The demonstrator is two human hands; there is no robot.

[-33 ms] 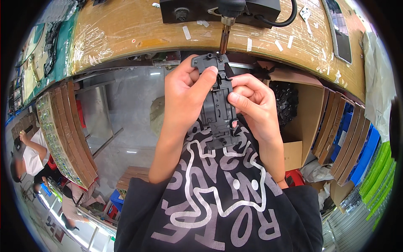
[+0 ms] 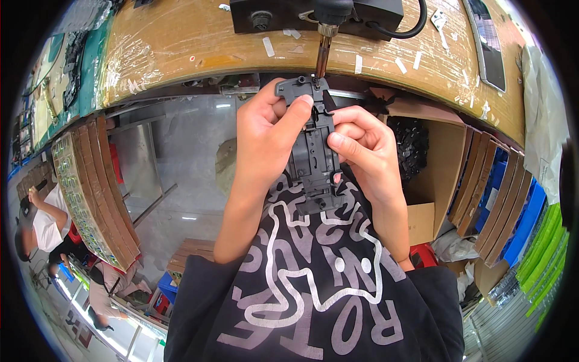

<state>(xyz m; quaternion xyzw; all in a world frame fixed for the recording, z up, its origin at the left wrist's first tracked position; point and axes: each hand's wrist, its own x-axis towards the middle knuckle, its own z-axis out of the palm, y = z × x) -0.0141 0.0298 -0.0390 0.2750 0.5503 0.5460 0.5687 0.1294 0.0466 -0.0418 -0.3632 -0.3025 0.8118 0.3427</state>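
A long black plastic chassis (image 2: 316, 160), with ribs and screw holes, is held in front of my chest below the bench edge. Closed around its far left end, my left hand (image 2: 265, 130) presses its thumb on the top face. Fingers of my right hand (image 2: 367, 142) pinch the chassis along its right side; the fingertips underneath are hidden. Above the far end, a power screwdriver (image 2: 325, 45) points down, its tip at or very close to a hole there. Whether the tip touches a screw I cannot tell.
A film-covered bench (image 2: 181, 45) runs across the far side, with a black box (image 2: 265, 18) and a phone (image 2: 487, 48) on it. Black parts fill a carton (image 2: 431, 199) at right. Stacked trays (image 2: 96, 193) stand left; other people (image 2: 51, 217) are farther off.
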